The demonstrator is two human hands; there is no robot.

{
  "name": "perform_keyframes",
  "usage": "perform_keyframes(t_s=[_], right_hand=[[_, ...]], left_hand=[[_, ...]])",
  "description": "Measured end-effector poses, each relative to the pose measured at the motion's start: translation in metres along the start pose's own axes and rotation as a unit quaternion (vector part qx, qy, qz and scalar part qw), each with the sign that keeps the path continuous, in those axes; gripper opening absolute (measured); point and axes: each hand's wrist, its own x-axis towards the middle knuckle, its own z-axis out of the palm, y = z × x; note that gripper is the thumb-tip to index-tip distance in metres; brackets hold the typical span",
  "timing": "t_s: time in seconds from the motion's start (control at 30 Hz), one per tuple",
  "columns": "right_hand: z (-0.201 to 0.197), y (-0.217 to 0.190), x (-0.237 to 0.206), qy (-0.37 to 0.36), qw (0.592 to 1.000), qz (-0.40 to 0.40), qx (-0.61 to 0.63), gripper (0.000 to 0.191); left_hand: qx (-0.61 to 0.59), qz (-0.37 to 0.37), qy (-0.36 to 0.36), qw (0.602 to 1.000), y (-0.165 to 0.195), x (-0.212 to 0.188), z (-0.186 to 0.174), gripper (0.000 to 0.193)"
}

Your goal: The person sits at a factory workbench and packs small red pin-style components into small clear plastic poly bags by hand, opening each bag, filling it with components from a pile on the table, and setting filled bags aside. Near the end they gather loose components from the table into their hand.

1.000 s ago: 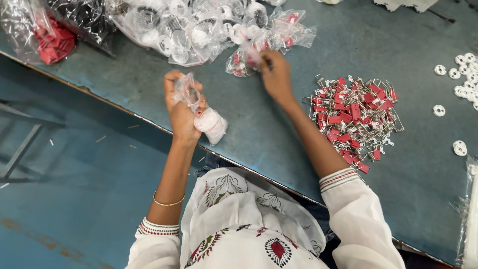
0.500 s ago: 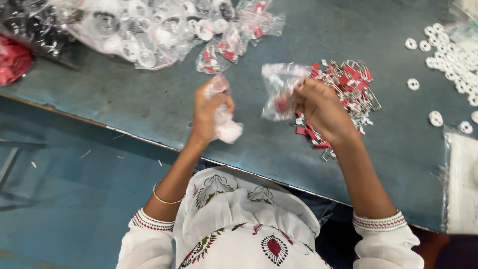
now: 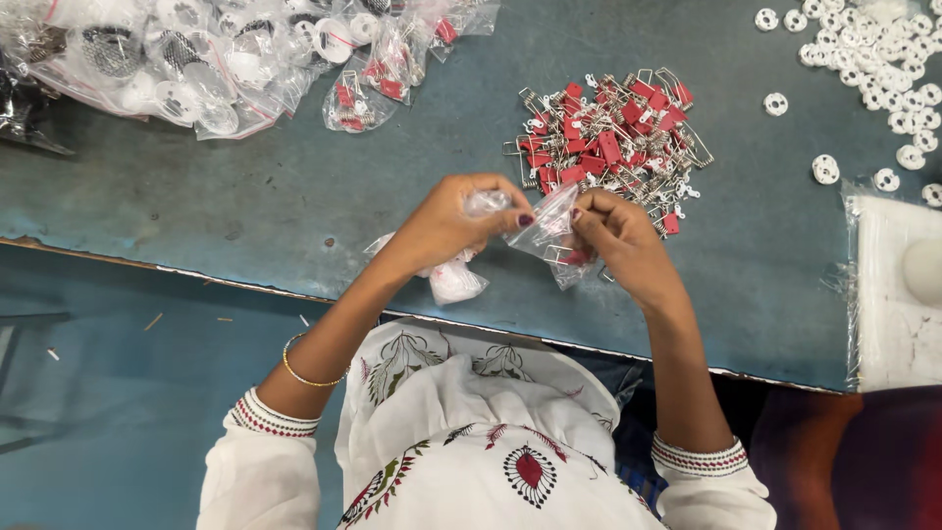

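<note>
My left hand (image 3: 446,224) and my right hand (image 3: 616,238) meet above the near edge of the blue-grey table (image 3: 294,216). Between them is a small clear plastic bag (image 3: 549,231) with a red piece inside; my right hand pinches its right side and my left fingertips hold its left edge. My left hand also grips a bunch of small clear bags with a white part (image 3: 453,280) hanging below the palm. Just beyond my right hand lies a heap of red clips with metal wire springs (image 3: 608,137).
Filled clear bags of round white and mesh parts (image 3: 196,59) lie at the far left, with small bags of red pieces (image 3: 378,79) beside them. Loose white round discs (image 3: 873,69) are scattered far right. A white sheet in clear wrap (image 3: 898,285) lies at the right edge.
My right hand picked a small bag from the far pile and carried it toward my body. Both hands have come together and now hold it between them.
</note>
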Motion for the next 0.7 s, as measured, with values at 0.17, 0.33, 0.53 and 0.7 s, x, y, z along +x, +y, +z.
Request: perform_keyframes(t_s=[0.17, 0.33, 0.53, 0.7], right_hand=[[0.005, -0.009, 0.0, -0.058, 0.998, -0.01, -0.008, 0.013], [0.018, -0.021, -0.003, 0.005, 0.993, -0.092, -0.071, 0.008], [0.035, -0.015, -0.022, 0.039, 0.996, -0.066, -0.034, 0.009], [0.055, -0.001, -0.021, -0.019, 0.998, -0.009, 0.066, 0.018]], left_hand=[[0.011, -0.049, -0.016, 0.999, -0.002, 0.0, -0.001, 0.015], [-0.067, -0.073, -0.038, 0.994, -0.009, -0.003, -0.008, 0.014], [-0.125, -0.081, -0.049, 0.988, -0.024, -0.003, 0.0, 0.013], [-0.141, -0.065, -0.111, 0.982, -0.035, -0.002, 0.014, 0.012]])
